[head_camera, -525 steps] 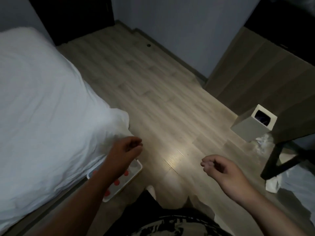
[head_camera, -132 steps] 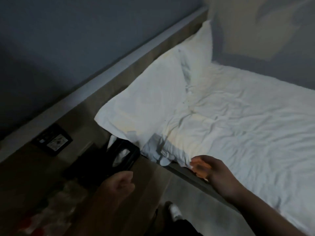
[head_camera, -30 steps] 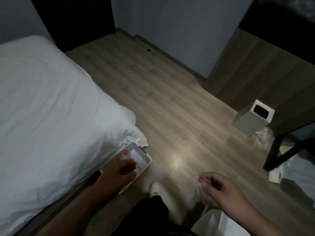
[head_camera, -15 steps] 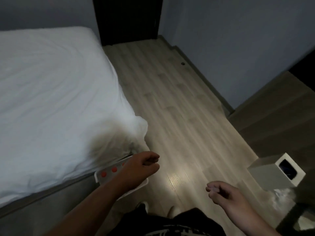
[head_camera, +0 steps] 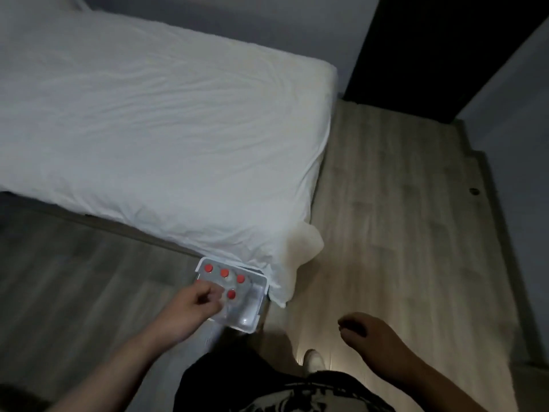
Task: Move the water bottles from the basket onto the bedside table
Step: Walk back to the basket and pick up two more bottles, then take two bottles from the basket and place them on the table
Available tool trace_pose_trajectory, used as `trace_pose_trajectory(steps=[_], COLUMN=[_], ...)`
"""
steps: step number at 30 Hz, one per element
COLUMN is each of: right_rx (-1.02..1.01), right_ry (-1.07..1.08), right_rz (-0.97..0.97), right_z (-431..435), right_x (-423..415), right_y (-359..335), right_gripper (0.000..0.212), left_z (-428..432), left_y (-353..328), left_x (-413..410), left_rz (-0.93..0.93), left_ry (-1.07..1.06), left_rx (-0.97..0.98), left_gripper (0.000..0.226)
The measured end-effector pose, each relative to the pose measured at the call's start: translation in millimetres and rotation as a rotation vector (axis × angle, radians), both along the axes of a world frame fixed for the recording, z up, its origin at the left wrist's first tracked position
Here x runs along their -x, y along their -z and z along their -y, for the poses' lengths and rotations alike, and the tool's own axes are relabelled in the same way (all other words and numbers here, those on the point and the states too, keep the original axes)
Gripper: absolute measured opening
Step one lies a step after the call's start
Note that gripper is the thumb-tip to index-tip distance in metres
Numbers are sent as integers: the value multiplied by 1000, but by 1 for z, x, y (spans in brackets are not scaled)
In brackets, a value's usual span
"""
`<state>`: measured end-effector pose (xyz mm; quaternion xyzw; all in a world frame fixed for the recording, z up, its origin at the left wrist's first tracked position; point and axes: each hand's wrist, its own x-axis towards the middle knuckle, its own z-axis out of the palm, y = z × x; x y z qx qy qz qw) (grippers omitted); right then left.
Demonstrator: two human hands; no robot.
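A white plastic basket (head_camera: 262, 298) sits on the wooden floor against the corner of the bed. Several clear water bottles with red caps (head_camera: 225, 272) stand upright in it. My left hand (head_camera: 190, 306) hovers over the basket's near-left side with its fingers curled in, and I see no bottle inside them. A red cap peeks out just above its knuckles. My right hand (head_camera: 375, 331) hangs loosely curled and empty over the floor, to the right of the basket. The bedside table is out of view.
The white-sheeted bed (head_camera: 163, 129) fills the upper left, and its cover overhangs the basket's far edge. A dark doorway (head_camera: 430, 55) is at the top right. My white shoe (head_camera: 315, 358) stands on the lit floorboards near the basket.
The view has swung left and tilted down, so the basket and its bottles now show in full. My left hand has dropped from above the basket down onto its left side.
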<state>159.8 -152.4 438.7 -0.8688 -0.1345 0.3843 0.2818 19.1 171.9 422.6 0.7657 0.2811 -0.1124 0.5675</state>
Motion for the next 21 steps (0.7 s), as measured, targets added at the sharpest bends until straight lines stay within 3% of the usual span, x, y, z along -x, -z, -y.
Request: trace_pose_trajectory(steps=[4, 6, 8, 10, 21], right_rx=[-36, -12, 17, 18, -209], right_ry=[-124, -192, -272, -358, -552], right_rz=[-24, -54, -73, -80, -142], right_z=[40, 56, 67, 69, 13], right_x=[-38, -53, -63, -68, -22], right_y=[3, 9, 13, 15, -8], right_gripper=[16, 16, 16, 15, 7], left_z=[84, 118, 145, 164, 242], left_y=[-17, -23, -33, -41, -30], left_x=[-4, -2, 7, 24, 150], left_rz=[19, 26, 34, 25, -83], left_ry=[-414, -410, -354, -382, -731], left_rx=[110, 95, 56, 29, 25], left_gripper=[6, 10, 34, 43, 29])
